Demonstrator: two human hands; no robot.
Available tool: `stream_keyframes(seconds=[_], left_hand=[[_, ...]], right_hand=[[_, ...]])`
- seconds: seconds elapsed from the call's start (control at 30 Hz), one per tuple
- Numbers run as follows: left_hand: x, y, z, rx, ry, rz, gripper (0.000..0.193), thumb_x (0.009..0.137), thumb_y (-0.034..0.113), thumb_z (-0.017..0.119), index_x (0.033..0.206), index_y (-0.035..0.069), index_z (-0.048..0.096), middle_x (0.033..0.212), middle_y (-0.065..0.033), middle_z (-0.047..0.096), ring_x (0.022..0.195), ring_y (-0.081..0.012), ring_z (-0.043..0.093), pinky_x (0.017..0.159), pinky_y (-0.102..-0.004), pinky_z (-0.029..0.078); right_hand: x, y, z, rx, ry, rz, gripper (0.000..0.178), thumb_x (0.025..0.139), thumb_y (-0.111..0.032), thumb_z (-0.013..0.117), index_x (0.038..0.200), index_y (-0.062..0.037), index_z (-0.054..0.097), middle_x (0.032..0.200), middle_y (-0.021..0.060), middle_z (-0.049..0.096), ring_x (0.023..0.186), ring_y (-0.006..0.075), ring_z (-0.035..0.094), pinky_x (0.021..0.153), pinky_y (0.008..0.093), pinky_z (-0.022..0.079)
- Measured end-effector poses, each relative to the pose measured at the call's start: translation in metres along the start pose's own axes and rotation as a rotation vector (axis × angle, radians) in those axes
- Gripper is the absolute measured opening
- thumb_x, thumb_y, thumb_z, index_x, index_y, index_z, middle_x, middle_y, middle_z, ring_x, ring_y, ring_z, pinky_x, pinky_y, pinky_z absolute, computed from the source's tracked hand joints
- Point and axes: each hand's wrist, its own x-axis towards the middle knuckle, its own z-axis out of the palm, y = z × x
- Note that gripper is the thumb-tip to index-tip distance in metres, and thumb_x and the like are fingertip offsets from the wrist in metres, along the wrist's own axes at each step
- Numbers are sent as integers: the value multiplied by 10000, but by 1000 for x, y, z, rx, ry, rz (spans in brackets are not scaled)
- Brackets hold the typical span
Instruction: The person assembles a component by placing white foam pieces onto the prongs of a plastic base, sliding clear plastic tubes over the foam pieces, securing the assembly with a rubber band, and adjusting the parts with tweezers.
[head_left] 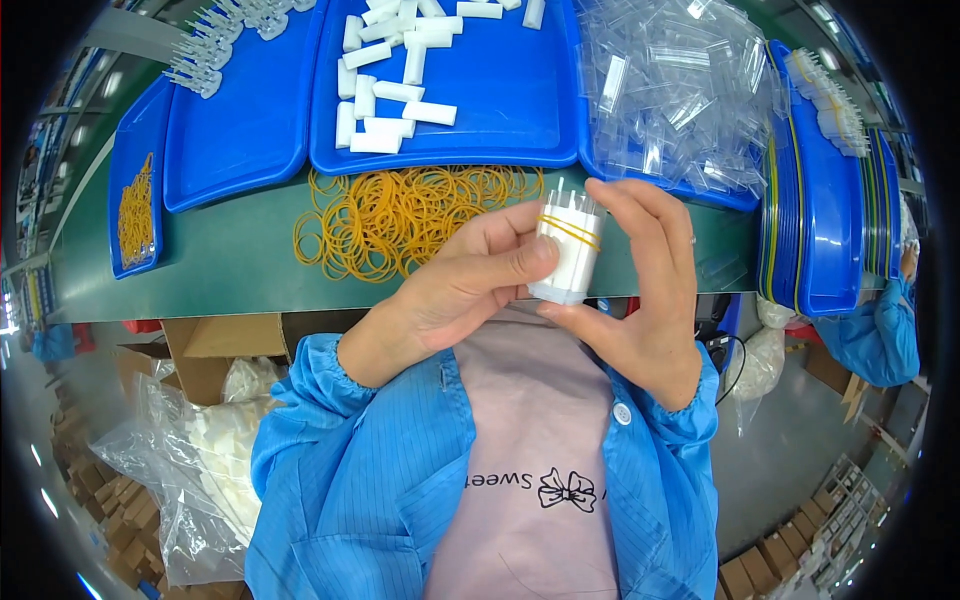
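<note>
Above the table's near edge, my left hand (470, 270) grips a small upright bundle (570, 250) between thumb and fingers. The bundle has white blocks, a clear plastic sleeve, a pale base and thin prongs sticking up at its top. A doubled yellow rubber band runs slantwise around it. My right hand (655, 290) spans the bundle from the right, its index fingertip at the top edge and its thumb at the base. Just beyond my left hand lies a heap of loose yellow rubber bands (390, 215) on the green table (240, 255).
At the back, a blue tray (500, 125) carries white foam-like blocks (430, 112). Clear plastic sleeves (680, 90) fill the tray to its right. Pronged pale parts (205, 60) sit at far left. Stacked blue trays (815, 230) stand at right, near another person's blue sleeve (870, 335).
</note>
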Motion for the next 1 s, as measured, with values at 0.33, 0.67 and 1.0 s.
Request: stream_keyframes(seconds=[0.33, 0.67, 1.0], left_hand=[[2, 0, 8, -313, -52, -45, 709, 777, 391, 686, 1288, 9, 375, 1139, -85, 550, 1027, -164, 559, 872, -310, 463], [4, -8, -3, 64, -8, 10, 756, 755, 404, 704, 1299, 11, 357, 1161, -88, 530, 1081, -173, 530, 905, -305, 440], [5, -6, -1, -91, -63, 5, 611, 842, 389, 603, 1278, 21, 384, 1148, -88, 536, 1037, -164, 547, 874, -307, 462]], right_hand=[[-5, 9, 0, 26, -12, -42, 784, 465, -247, 850, 1159, -51, 542, 1090, 118, 472, 1016, 252, 476, 823, 358, 427], [0, 2, -3, -160, -63, -90, 758, 481, -255, 848, 1146, -40, 555, 1094, 121, 470, 1000, 254, 488, 813, 350, 430], [3, -2, 1, 19, 53, -58, 696, 489, -184, 826, 1119, -43, 566, 1049, 116, 500, 944, 268, 484, 777, 361, 415]])
